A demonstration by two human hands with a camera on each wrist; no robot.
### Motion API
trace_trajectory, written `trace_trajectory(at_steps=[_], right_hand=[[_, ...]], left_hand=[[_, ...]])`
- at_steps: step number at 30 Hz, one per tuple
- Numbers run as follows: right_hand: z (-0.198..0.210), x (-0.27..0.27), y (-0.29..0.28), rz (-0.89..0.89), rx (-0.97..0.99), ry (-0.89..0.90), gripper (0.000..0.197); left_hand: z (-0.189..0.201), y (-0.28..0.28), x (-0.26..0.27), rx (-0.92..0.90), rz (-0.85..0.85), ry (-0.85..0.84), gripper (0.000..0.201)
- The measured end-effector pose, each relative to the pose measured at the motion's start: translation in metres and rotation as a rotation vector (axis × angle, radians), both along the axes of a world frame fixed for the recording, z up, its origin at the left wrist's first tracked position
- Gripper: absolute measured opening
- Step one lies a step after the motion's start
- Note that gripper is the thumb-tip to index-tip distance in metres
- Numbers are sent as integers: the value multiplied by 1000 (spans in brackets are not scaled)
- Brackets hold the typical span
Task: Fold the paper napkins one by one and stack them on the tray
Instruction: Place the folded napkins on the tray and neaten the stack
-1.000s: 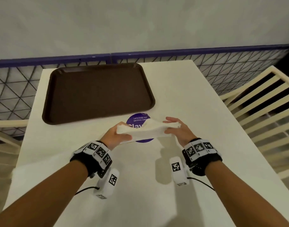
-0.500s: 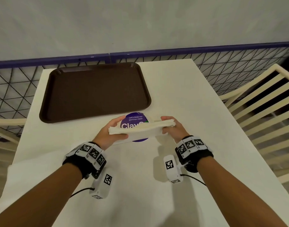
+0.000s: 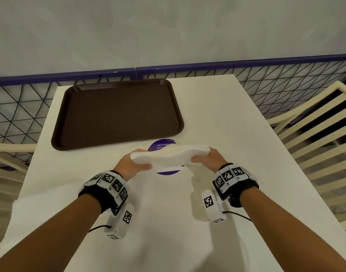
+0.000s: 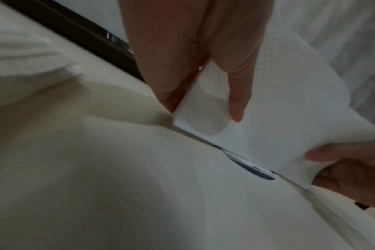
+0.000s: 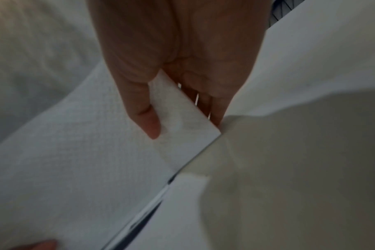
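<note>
A white paper napkin (image 3: 171,157) hangs folded between my two hands just above the table, over a round purple sticker (image 3: 162,146). My left hand (image 3: 136,163) pinches its left end, thumb on the near face, fingers behind. My right hand (image 3: 204,158) pinches the right end the same way. The left wrist view shows the napkin (image 4: 268,121) with my left hand (image 4: 203,104) on its corner. In the right wrist view my right hand (image 5: 178,123) holds the napkin's (image 5: 75,152) other corner. The brown tray (image 3: 117,114) lies bare at the far left of the table.
A pile of white napkins (image 3: 36,213) lies at the table's near left edge, also seen as napkins (image 4: 26,50) in the left wrist view. Slatted cream chairs (image 3: 315,134) stand to the right and left. A purple-railed wire fence (image 3: 266,79) runs behind the white table (image 3: 237,124).
Both hands have brought the napkin's far edge toward me, so the fold now covers more of the purple sticker. The hands stay in about the same place over the table.
</note>
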State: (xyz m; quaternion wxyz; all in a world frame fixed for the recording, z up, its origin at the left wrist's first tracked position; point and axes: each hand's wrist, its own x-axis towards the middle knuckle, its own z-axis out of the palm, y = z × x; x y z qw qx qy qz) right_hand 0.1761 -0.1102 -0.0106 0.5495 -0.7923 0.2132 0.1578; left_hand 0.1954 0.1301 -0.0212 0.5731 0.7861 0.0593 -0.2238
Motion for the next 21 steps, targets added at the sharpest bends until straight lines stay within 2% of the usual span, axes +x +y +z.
trace_trajectory(at_steps=[2,4,5,6,8,11,15,17,19,21], right_hand=[[0,2,0,39,-33,12,40],[4,6,0,47,-48,41,41],[6,8,-1,45,-44,62,42],[9,10,-1,40,-31,77,42],[15,14,-3,25,27,92,42],[23,20,1,3,196,130,41],[36,33,30,-26,510,127,40],[42,42,53,-45,582,113,38],[44,53,78,-70,637,87,37],[43,64,105,-93,701,67,37]], left_hand=[[-3,-1,4,69,-25,53,39],[0,-2,9,219,-13,70,54],[7,-3,11,293,5,68,54],[11,-3,14,293,13,54,48],[22,-3,22,133,19,47,30],[40,4,32,-165,138,124,17],[51,17,50,-404,433,117,22],[54,23,60,-541,572,130,28],[57,27,68,-626,617,189,26],[58,30,75,-593,578,254,19]])
